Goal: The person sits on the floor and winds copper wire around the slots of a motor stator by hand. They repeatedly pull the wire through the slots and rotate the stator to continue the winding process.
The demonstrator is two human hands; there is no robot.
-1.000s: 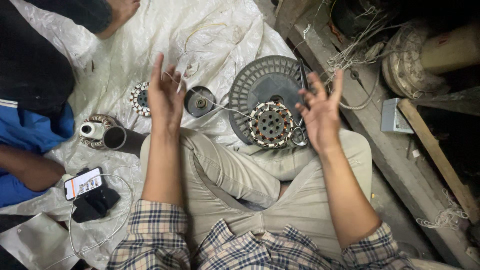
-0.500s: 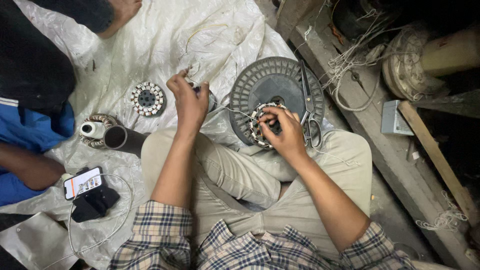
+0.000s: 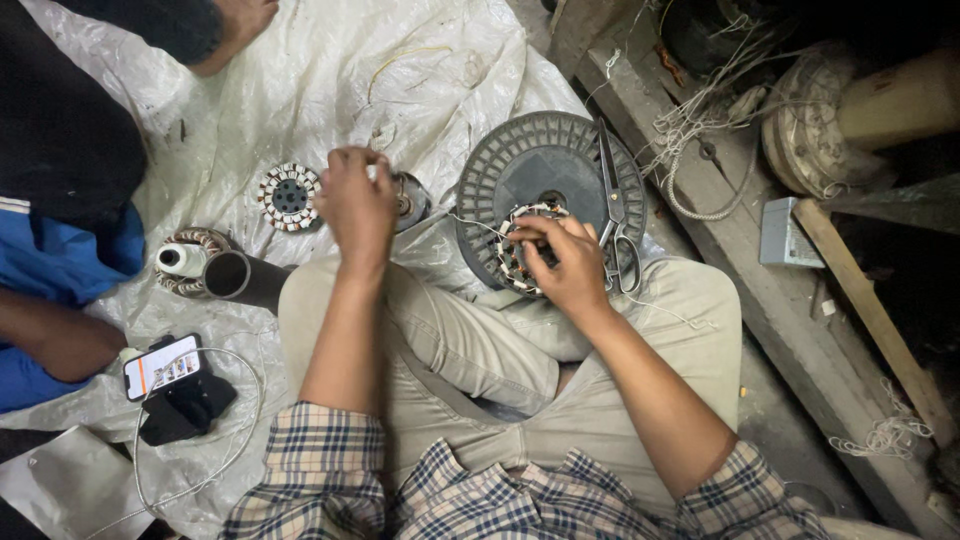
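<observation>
Under my right hand (image 3: 565,262) sits the stator (image 3: 525,255), a round wound core resting on my knee against the grey ribbed disc (image 3: 540,165); fingers closed around its rim, thumb pressing on the windings. Left hand (image 3: 357,205) is up and away from it, fist pinched shut on a thin wire (image 3: 470,222) that runs taut across to the stator. Scissors (image 3: 612,205) lie on the disc just right of my right hand, blades pointing away. Second stator (image 3: 288,195) is on the plastic sheet (image 3: 300,80) just left of my left hand, with a dark tube (image 3: 245,278) and a white-capped coil (image 3: 185,260) further left. Phone (image 3: 162,366) is near my left elbow. Risks as I see them: wire is thin and under tension, so a jerk from the left could snap it or nick the enamel on a slot edge; stator is only balanced on my leg, so a loose grip lets it roll; slack would let turns spring off.
</observation>
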